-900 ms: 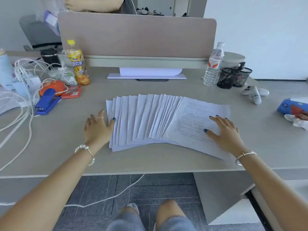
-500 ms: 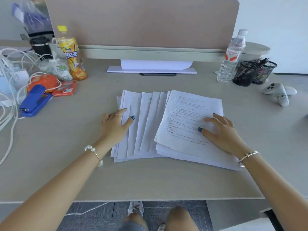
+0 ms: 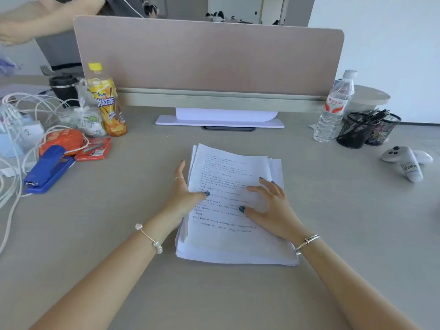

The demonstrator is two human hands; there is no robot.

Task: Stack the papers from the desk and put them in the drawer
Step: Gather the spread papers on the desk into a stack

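The printed papers (image 3: 228,170) lie gathered in one rough pile in the middle of the grey desk (image 3: 119,234), their edges a little uneven. My left hand (image 3: 184,195) presses against the pile's left edge, thumb on the top sheet, fingers along the side. My right hand (image 3: 271,206) lies flat on top of the pile with its fingers spread. No drawer is in view.
On the left are white cables (image 3: 14,177), a blue stapler (image 3: 47,172), a red box (image 3: 94,148), an orange pack (image 3: 63,139) and an orange drink bottle (image 3: 104,101). At right stand a water bottle (image 3: 333,108), mesh pen cups (image 3: 366,129) and a white controller (image 3: 407,163). A beige partition (image 3: 209,58) closes the back.
The fanned-out sheets have been pushed together into one pile. My left hand slid right toward my right hand, and the view moved closer over the desk.
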